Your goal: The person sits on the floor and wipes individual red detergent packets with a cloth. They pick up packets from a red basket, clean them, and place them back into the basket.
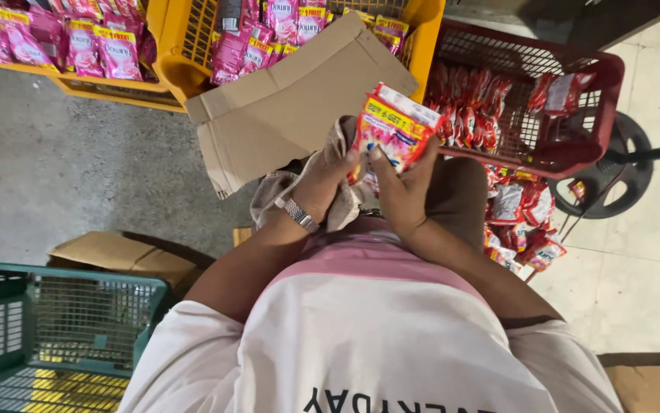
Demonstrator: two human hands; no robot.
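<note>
A red and pink sachet pack [391,126] with a yellow band is held up in front of my chest by both hands. My left hand [322,183], with a metal watch on the wrist, grips its left edge and also presses a beige cloth [339,141] against it. My right hand [402,187] holds the pack from below and the right, thumb on its face. A flattened brown cardboard box [291,99] lies just beyond my hands.
Yellow baskets [169,46] of pink sachet packs stand at the top. A red basket [590,115] with red packs is at the right, more packs [525,222] below it. A green crate [47,329] and cardboard [123,256] sit at the lower left. A black fan base [620,164] is at the far right.
</note>
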